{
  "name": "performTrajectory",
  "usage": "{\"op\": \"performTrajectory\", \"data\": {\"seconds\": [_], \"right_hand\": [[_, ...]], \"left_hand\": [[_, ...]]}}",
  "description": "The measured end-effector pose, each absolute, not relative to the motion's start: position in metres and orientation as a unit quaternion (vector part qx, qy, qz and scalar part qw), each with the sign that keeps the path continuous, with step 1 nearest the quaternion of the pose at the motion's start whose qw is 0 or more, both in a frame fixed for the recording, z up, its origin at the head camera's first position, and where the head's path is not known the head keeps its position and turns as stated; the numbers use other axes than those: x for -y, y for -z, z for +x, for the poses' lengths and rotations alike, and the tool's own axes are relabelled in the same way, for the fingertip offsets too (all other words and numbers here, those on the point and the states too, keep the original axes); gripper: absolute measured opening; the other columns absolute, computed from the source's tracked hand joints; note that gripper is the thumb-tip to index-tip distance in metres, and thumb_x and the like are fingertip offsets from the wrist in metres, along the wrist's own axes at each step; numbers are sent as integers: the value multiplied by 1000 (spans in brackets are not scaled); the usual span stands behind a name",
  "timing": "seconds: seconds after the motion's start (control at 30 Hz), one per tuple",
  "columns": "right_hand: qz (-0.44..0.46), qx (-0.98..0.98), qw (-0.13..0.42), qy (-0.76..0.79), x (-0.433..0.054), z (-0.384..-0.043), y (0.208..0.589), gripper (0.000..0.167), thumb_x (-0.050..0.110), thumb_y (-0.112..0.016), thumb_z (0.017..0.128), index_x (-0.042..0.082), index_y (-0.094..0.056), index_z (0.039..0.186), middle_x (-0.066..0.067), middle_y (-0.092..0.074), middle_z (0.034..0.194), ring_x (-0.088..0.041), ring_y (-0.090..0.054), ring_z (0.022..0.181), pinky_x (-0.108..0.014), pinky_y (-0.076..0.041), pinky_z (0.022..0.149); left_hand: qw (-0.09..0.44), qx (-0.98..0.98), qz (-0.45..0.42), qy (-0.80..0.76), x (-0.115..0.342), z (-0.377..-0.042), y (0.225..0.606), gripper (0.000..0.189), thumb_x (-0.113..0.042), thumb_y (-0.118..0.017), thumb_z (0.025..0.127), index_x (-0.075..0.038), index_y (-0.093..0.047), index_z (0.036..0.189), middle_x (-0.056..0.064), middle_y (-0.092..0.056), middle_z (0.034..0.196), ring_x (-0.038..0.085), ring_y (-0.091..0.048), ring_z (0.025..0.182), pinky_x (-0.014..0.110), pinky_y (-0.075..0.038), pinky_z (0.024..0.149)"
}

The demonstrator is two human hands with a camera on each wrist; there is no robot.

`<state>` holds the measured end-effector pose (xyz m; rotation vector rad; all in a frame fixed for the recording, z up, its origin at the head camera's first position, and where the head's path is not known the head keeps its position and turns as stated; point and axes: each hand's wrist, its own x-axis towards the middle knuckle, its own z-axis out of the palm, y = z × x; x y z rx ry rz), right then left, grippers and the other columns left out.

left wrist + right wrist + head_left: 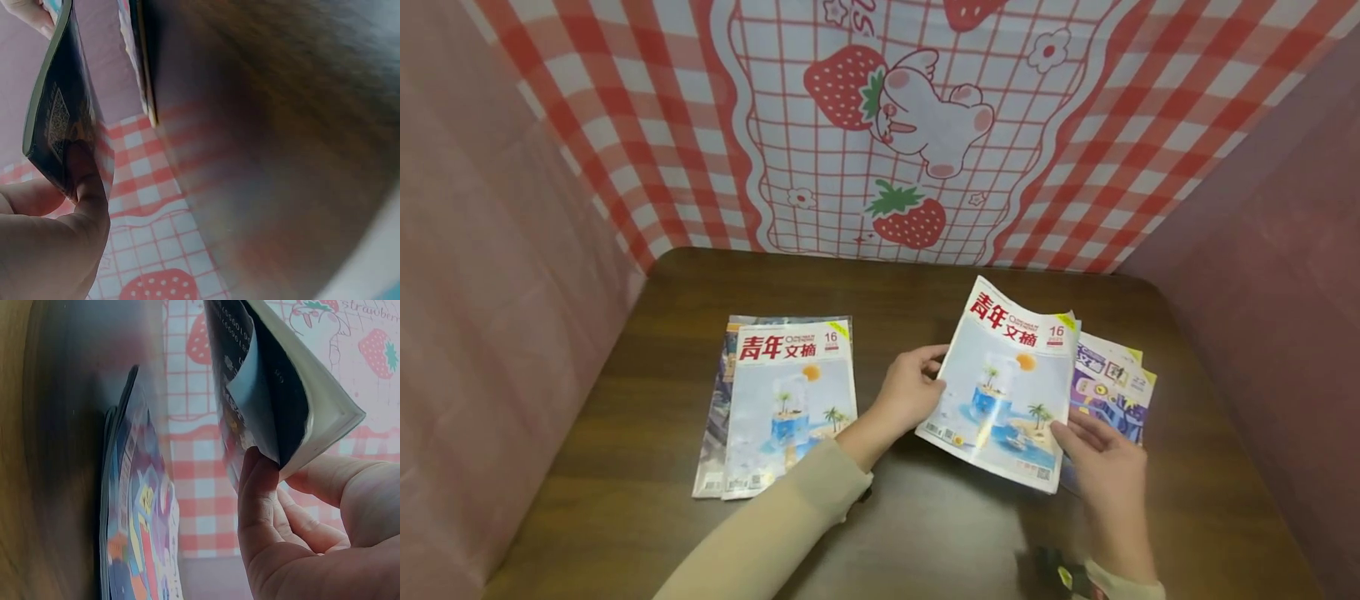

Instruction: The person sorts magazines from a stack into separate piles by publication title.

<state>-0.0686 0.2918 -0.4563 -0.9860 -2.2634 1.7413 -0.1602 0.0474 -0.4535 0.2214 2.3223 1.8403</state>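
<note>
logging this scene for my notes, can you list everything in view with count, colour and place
held magazine: one, white cover with red title and beach picture, lifted above the table right of centre, gripped at both side edges
left stack of magazines: at least two, top one with the same white cover, flat on the table's left part
right stack of magazines: at least two, purple covers, flat, partly under the held one
table: one, dark brown wood
backdrop cloth: one, red-white check with strawberries, behind the table
left hand: one, beige sleeve, holds the left edge
right hand: one, holds the lower right corner
</note>
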Motion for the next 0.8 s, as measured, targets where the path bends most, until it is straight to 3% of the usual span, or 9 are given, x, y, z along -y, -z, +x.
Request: {"op": "performTrajectory", "data": {"seconds": [0.13,0.4,0.6,0.8], "right_hand": [[-322,749,67,-575,-297,-65,456,56,21,-85,86,-2,-64,132,3,-74,99,-3,-69,83,-22,-57,71],[-344,740,50,-576,-305,-63,458,63,27,-86,85,0,-61,137,3,-73,103,-4,-69,84,-21,-56,71],[-355,737,60,-572,-315,-56,457,64,29,-87,83,2,-63,136,9,-73,95,-6,-69,81,-22,-57,69],[-365,711,72,-597,-322,-50,454,66,28,-89,82,1,-63,136,10,-73,91,-8,-71,79,-25,-58,67]], "left_hand": [[77,-789,80,-604,-55,-159,448,50,12,-66,88,-5,-65,135,5,-65,94,11,-64,70,25,-56,60],[93,-792,65,-600,-64,-154,443,49,11,-65,90,-7,-65,135,3,-65,92,9,-63,69,25,-55,57],[87,-803,78,-584,-77,-155,442,49,11,-66,88,-6,-66,134,4,-65,92,9,-62,67,23,-54,58],[86,-819,95,-560,-90,-162,442,49,10,-68,87,-9,-68,132,2,-65,92,12,-61,75,22,-53,61]]}}
